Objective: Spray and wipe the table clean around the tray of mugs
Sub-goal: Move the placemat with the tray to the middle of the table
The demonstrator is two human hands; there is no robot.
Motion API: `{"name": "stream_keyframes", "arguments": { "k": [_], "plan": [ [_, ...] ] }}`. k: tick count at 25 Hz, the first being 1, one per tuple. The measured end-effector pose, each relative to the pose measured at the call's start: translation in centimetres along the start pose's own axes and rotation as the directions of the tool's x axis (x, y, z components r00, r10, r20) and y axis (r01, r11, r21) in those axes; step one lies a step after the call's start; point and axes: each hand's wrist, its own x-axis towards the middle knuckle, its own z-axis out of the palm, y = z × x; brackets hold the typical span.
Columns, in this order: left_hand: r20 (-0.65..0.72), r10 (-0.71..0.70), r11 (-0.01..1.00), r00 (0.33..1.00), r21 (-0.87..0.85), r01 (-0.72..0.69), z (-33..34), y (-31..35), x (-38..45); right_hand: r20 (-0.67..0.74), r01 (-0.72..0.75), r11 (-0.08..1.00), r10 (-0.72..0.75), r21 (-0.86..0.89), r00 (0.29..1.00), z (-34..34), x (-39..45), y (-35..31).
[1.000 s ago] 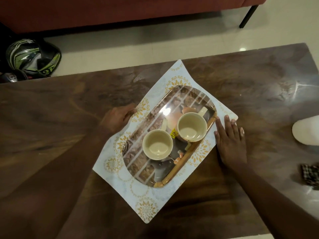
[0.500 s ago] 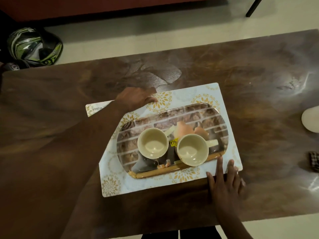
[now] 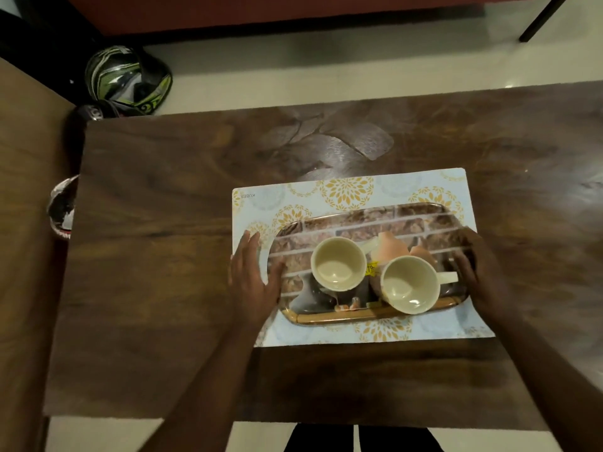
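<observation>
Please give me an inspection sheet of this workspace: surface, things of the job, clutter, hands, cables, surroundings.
Surface: dark wooden table, smeary patch on its far side.
Job's things: tray on a placemat, two empty mugs upright on it; no spray or cloth seen.
Clutter: nothing seen.
Hands: left hand and right hand at the tray's ends; grip unclear.
Cables: nothing seen.
Surroundings: helmet on the floor, red sofa beyond.

My left hand (image 3: 253,282) lies flat and open, fingers (image 3: 246,247) straight and pointing away from me. My right hand (image 3: 483,275) curls loosely, palm inward. Both bare forearms reach forward from the frame's lower edge.
</observation>
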Motion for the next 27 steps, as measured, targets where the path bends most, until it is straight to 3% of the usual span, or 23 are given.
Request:
{"name": "stream_keyframes", "arguments": {
  "k": [2,5,9,19,23,27],
  "plan": [
    [0.049,-0.022,1.000,0.999,0.018,0.021,1.1,-0.8,-2.1,0.037,0.002,1.000,-0.002,0.017,0.999,0.8,0.9,0.3],
    [0.067,-0.056,0.998,0.996,0.035,0.054,2.1,-0.6,-3.1,-0.035,0.008,1.000,-0.008,-0.006,0.999,1.7,0.7,0.9],
    [-0.032,-0.006,0.988,0.999,0.155,0.011,2.6,0.1,-3.0,-0.110,0.047,0.992,-0.060,-0.118,0.992,2.3,1.0,1.5],
    [0.000,0.018,0.999,1.000,0.051,-0.018,3.9,0.2,2.6,-0.127,0.134,0.983,-0.149,-0.124,0.981,1.8,4.6,1.9],
    [0.086,-0.032,0.993,0.996,-0.112,0.041,2.5,0.3,3.0,-0.091,0.153,0.980,-0.165,-0.123,0.982,2.3,4.1,2.1],
    [0.044,0.010,0.995,0.999,-0.097,-0.005,1.5,0.1,3.3,-0.115,0.123,0.975,-0.146,-0.187,0.983,3.7,2.6,1.8]
  ]
}}
